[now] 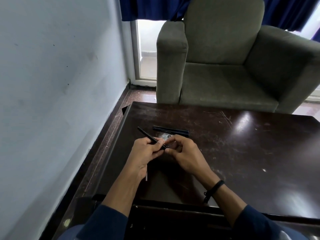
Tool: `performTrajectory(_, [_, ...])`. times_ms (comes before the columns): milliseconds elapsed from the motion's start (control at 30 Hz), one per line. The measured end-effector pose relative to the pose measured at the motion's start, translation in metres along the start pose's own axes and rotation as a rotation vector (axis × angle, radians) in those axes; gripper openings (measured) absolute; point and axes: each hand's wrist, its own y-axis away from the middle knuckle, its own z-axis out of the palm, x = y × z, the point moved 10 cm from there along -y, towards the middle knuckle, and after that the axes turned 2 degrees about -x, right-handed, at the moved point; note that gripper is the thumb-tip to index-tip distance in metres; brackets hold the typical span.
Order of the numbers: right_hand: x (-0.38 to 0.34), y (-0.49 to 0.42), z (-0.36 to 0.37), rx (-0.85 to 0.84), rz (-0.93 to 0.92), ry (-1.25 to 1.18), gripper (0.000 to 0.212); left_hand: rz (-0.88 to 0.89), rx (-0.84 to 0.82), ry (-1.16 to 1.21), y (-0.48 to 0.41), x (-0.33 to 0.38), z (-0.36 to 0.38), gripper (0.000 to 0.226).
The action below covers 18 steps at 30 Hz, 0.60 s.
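My left hand (pixel 145 153) grips a thin black pen-like stick (pixel 147 134) that points up and to the left over the dark table (pixel 242 153). My right hand (pixel 183 153) meets it at the stick's lower right end, with its fingers curled and pinching there; what it pinches is too small to tell. Two more black sticks (pixel 170 130) lie side by side on the table just beyond my hands. A crumpled clear wrapper (pixel 163 135) lies between them and my fingers.
A grey-green armchair (pixel 225 58) stands right behind the table's far edge. A pale wall (pixel 52 84) runs along the left, with a narrow strip of floor between it and the table. A small white scrap (pixel 264 170) lies on the table at right.
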Motion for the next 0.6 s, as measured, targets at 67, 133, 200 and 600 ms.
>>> performTrajectory(67, [-0.002,-0.002,-0.005,0.000,-0.009,-0.009,0.016,0.012,-0.010,0.024,0.001,0.002,0.002,0.013])
performTrajectory(133, [-0.001,-0.004,-0.006,-0.022,-0.014,-0.039,0.018,0.006,-0.018,0.041,0.003,0.004,0.003,0.016])
performTrajectory(200, [-0.002,-0.003,-0.003,-0.048,-0.022,-0.043,0.025,-0.011,-0.031,0.057,0.005,0.003,0.005,0.018])
performTrajectory(600, [0.009,0.000,0.011,-0.257,0.046,-0.039,0.042,-0.041,0.060,0.088,0.005,0.003,-0.010,0.021])
